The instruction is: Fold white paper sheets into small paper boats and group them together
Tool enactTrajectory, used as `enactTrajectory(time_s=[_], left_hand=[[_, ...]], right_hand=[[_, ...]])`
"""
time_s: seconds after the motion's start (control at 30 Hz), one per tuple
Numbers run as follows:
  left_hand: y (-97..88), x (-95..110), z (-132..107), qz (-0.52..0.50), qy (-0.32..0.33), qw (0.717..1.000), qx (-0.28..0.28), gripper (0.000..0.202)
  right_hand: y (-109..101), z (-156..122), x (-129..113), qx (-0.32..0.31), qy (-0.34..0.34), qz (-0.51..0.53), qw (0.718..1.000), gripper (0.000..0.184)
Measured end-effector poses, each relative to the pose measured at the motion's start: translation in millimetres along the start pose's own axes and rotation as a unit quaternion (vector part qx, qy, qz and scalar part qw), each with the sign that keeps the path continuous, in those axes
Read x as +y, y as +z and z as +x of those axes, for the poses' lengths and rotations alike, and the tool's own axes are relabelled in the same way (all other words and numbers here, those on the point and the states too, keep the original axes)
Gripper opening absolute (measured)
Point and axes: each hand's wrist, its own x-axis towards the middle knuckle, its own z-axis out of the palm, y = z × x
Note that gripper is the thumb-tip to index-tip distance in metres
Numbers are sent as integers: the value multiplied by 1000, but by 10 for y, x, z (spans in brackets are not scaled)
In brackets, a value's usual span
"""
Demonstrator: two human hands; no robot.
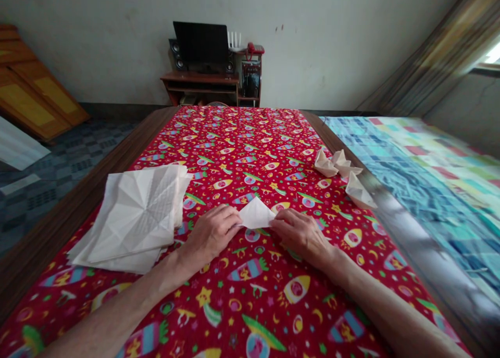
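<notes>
A small piece of folded white paper (255, 214), pointed at the top, lies on the red patterned cloth (250, 155) between my two hands. My left hand (216, 227) pinches its left corner, fingers closed. At the opposite corner, the closed fingers of my right hand (300, 231) grip the paper too. Left of my left hand sits a stack of creased paper sheets (135, 212), with fold lines fanning out across the top one. Several folded paper boats (360, 191) rest near the table's right edge, beyond my right hand.
The cloth covers a dark wooden table (133, 139) with bare edges. A bed with a checked cover (414, 176) adjoins on the right. At the far wall stands a desk (201, 78) with a monitor (201, 45) and a red telephone (253, 49). A wooden cabinet (37, 87) is at the left.
</notes>
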Motion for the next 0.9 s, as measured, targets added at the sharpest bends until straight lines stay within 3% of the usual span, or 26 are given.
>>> enactTrajectory(time_s=[0.17,0.43,0.9], left_hand=[[45,-90,7,-54,-57,997,25,13],[30,-122,60,-70,-115,990,32,27],[58,-184,67,-36,-119,991,37,23]], right_hand=[[3,-4,68,-12,118,39,992,29],[-51,95,67,-64,217,79,971,28],[-47,131,61,-91,232,46,967,26]])
